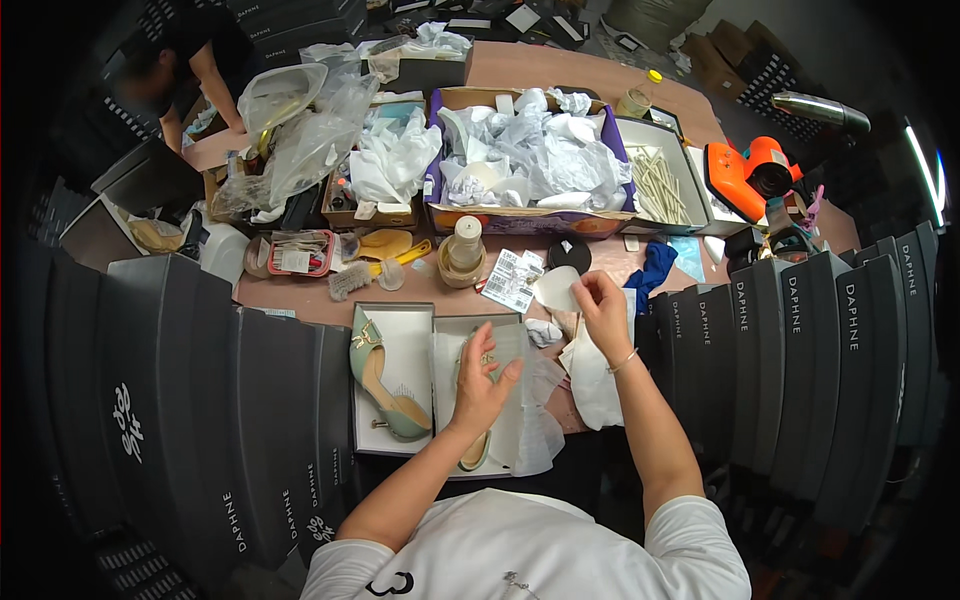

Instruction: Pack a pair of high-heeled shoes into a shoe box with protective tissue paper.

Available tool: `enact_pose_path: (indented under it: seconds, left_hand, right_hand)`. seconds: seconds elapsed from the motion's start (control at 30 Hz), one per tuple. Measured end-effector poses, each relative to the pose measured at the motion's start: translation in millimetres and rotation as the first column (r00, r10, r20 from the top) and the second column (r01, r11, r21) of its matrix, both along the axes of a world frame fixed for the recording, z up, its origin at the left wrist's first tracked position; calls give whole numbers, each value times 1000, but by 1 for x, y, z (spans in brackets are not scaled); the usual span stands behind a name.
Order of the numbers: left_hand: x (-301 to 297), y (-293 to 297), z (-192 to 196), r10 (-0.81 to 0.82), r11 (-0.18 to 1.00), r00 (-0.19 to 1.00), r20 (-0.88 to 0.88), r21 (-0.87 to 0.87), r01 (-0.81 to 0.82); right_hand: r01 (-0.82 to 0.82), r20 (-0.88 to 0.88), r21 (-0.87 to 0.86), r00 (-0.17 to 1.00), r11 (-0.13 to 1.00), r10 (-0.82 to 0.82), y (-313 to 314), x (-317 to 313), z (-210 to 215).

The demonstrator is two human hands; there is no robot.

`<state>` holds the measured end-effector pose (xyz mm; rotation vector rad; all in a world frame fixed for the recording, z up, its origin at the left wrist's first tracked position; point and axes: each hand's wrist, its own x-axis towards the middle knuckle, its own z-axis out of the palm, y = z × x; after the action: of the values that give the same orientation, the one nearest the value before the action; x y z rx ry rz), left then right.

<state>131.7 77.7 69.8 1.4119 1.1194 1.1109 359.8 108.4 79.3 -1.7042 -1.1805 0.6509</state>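
Note:
Before me lies an open shoebox point(393, 318) with its two white-lined halves side by side. A pale green heeled shoe point(366, 350) with a gold ornament fills the left half. In the right half, a second green shoe point(474, 453) is largely covered by my left hand point(483, 388) and thin white wrapping paper point(541, 425). That hand hovers over it, fingers apart and holding nothing. Beyond the box to the right, my right hand point(604, 314) pinches the edge of a small white pad point(556, 289). White cloth or paper point(597, 385) hangs below that hand.
Stacks of dark shoeboxes point(190, 380) and more boxes point(790, 350) wall in both sides. Behind stand a carton of crumpled paper point(535, 150), a brush point(352, 281), a capped bottle point(466, 245) and an orange tool point(735, 180). Another person point(205, 75) works at the far left.

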Motion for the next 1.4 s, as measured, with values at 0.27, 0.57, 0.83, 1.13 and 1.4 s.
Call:
enact_pose_path:
  seconds: [0.27,0.57,0.83,1.13,1.4]
  left_hand:
    - [-35,-8,-3,-89,873,916,391,-413,261]
    - [-118,-51,1,45,523,908,416,-784,333]
    - [-167,-56,-40,268,843,960,83,-503,-192]
    - [-188,-5,-118,231,813,907,-353,-441,-379]
    - [-172,-62,-14,203,569,794,573,-729,380]
  right_hand:
    - [17,-694,-33,719,999,-35,-76,-120,27]
    - [-676,483,-91,612,731,626,-116,-145,79]
    - [-692,244,-92,682,716,690,-143,-166,46]
    - [-671,377,-2,687,742,622,-102,-185,43]
    - [-745,627,17,528,667,573,-44,-220,1]
